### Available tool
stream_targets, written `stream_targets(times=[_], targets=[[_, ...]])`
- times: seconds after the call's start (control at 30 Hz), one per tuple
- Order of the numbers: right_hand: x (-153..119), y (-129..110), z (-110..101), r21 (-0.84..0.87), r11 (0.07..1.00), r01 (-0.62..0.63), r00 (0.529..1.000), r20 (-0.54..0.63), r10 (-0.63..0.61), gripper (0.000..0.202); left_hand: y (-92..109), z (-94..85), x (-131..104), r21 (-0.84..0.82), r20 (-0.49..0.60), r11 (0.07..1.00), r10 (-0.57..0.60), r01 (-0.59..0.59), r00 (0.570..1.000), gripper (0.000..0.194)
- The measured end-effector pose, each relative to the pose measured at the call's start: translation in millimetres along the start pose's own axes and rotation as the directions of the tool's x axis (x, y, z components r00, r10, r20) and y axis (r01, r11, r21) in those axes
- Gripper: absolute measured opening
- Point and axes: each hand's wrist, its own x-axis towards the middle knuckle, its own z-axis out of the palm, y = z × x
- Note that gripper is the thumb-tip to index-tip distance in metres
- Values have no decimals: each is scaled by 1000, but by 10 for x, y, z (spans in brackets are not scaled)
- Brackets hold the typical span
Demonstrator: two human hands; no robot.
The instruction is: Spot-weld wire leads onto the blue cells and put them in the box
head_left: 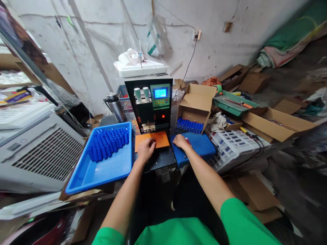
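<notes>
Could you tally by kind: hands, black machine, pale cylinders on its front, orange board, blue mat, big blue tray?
Left hand, right hand: 2
Black machine: 1
Pale cylinders: 2
Orange board: 1
Blue mat: 1
Big blue tray: 1
Total: 8

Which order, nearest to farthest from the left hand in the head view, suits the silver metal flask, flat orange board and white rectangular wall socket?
1. Flat orange board: beneath the left hand.
2. Silver metal flask: farther back, leftward.
3. White rectangular wall socket: high on the back wall, rightward.
</notes>
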Motion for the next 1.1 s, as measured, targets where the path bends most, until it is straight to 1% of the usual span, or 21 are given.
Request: stream_targets(times=[0.07, 0.13, 0.23, 0.3, 0.33, 0.4, 0.5, 0.6, 0.67, 0.73, 0.77, 0.8, 0.9, 1.0, 1.1], targets=[[-59, 40, -22, 139, 990, 20, 1000, -26, -16, 15, -5, 3, -11, -55, 4, 998, -20, 20, 1000, 23], [-131, 78, -57, 359, 933, 27, 998, -65, -4, 16, 18, 23, -65, -152, 3, 988, -37, 38, 999, 23], [-267, 101, -126, 651, 757, 54, 995, -97, 12, 13, 154, 86, -245, -309, -12, 950, -39, 34, 999, 26], [-377, 80, -172, 769, 634, 81, 995, -96, -11, 17, 306, 137, -397, -395, -4, 917, -59, 53, 998, 28], [-435, 58, -190, 807, 583, 91, 995, -93, -26, 20, 390, 159, -467, -435, 15, 897, -86, 84, 996, 28], [-551, -6, -214, 852, 512, 104, 995, -88, -57, 25, 545, 186, -574, -503, 72, 846, -163, 177, 984, 30], [-690, -122, -209, 883, 456, 114, 992, -74, -104, 30, 699, 171, -639, -573, 146, 771, -239, 279, 960, 31], [-768, -217, -161, 903, 416, 109, 991, -64, -120, 34, 752, 105, -640, -636, 166, 708, -262, 306, 951, 31], [-802, -267, -116, 925, 367, 98, 991, -57, -122, 36, 749, 49, -638, -670, 150, 672, -295, 317, 944, 32], [-844, -317, -65, 944, 319, 80, 988, -33, -150, 37, 727, -14, -644, -691, 131, 647, -326, 322, 936, 32], [-872, -346, -39, 947, 312, 74, 984, -18, -178, 37, 712, -47, -651, -698, 125, 640, -334, 322, 934, 31], [-905, -377, -12, 942, 326, 74, 976, -2, -217, 38, 695, -82, -660, -701, 120, 636, -341, 323, 932, 31], [-1023, -476, 72, 892, 435, 124, 941, 33, -336, 36, 650, -184, -709, -700, 126, 630, -356, 337, 926, 31], [-1125, -552, 168, 837, 513, 191, 918, 33, -395, 36, 620, -254, -797, -696, 145, 617, -379, 366, 914, 31], [-1175, -583, 271, 796, 553, 247, 902, 19, -431, 35, 584, -310, -922, -688, 174, 608, -392, 397, 903, 30]])
